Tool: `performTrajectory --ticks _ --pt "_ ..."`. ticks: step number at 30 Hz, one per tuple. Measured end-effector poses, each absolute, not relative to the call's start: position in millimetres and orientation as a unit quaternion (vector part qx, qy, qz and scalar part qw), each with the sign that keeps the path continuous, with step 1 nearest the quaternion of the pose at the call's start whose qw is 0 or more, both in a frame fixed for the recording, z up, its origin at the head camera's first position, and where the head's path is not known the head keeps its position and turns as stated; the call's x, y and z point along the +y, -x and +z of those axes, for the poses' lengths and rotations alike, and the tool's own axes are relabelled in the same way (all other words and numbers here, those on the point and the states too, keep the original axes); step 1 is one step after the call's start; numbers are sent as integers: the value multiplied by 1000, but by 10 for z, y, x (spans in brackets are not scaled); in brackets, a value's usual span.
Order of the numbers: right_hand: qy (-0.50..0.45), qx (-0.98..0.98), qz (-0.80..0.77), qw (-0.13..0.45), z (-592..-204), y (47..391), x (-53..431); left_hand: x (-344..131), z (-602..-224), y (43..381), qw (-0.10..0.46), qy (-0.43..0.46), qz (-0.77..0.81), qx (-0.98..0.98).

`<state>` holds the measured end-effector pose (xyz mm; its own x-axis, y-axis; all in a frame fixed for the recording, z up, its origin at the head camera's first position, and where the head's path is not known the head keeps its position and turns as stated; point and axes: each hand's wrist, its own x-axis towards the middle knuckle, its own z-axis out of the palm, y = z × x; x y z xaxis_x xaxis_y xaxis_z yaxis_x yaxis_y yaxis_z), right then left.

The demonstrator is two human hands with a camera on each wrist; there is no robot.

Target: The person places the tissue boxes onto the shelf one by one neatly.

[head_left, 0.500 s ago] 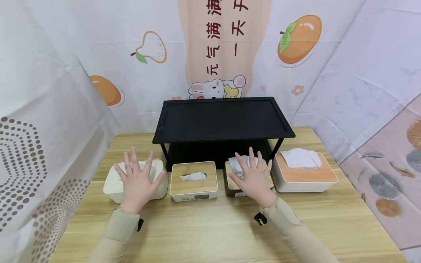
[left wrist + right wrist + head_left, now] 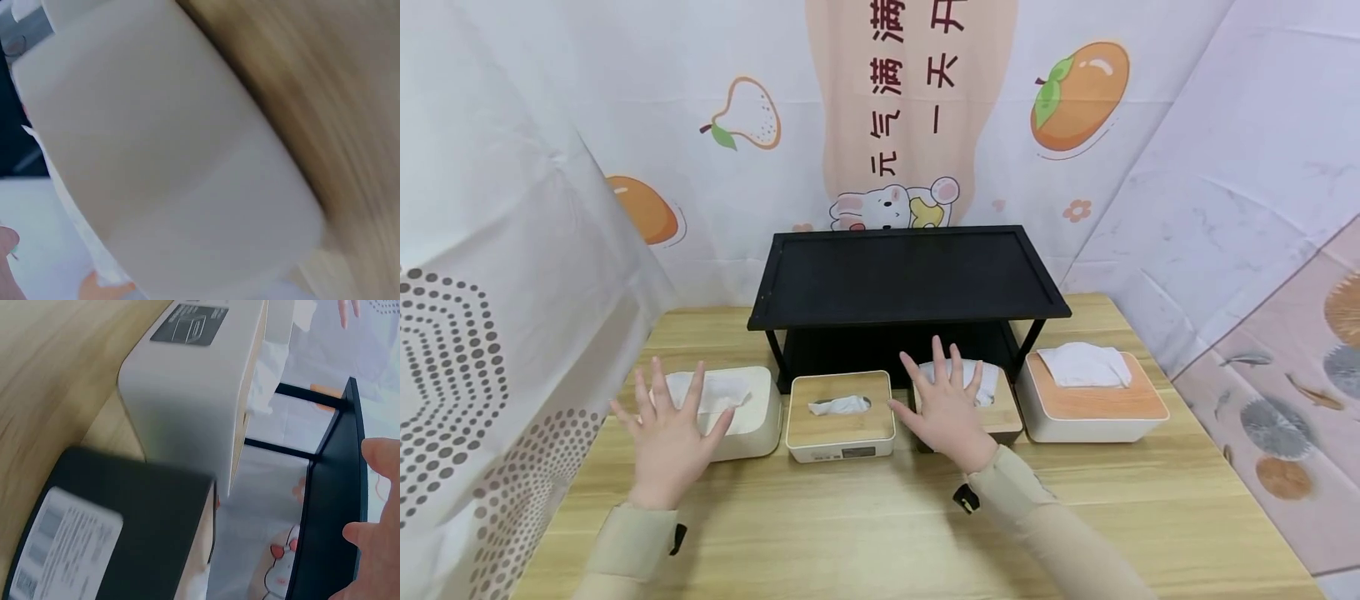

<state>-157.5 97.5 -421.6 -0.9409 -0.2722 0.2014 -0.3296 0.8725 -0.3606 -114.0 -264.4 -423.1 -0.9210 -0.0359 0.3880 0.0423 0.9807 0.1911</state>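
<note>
My left hand is held over the front left part of a white tissue box, its fingers straight and spread. That box's pale side fills much of the left wrist view. Spread the same way, my right hand hovers in front of a dark tissue box with a wooden lid, partly covering it. Between the hands stands a white tissue box with a light wooden lid. Neither hand holds anything. In the right wrist view, the dark box's label faces the camera.
A black two-tier rack stands behind the boxes, near the printed cloth backdrop. At the right is another white tissue box with an orange-brown wooden lid. All stand on a wood-grain table.
Both hands have shifted left, the left one also slightly nearer to me. More of the white box's top and of the dark box shows now. The boxes and rack have stayed put.
</note>
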Motion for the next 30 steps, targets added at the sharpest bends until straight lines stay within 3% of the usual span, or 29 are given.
performTrajectory --ticks 17,30 --pt "-223 -961 150 60 -4339 1566 436 -3154 -4517 914 160 -32 -111 -980" --pt "-250 -960 123 25 -4495 1573 75 -3240 -4715 884 161 -27 -136 -977"
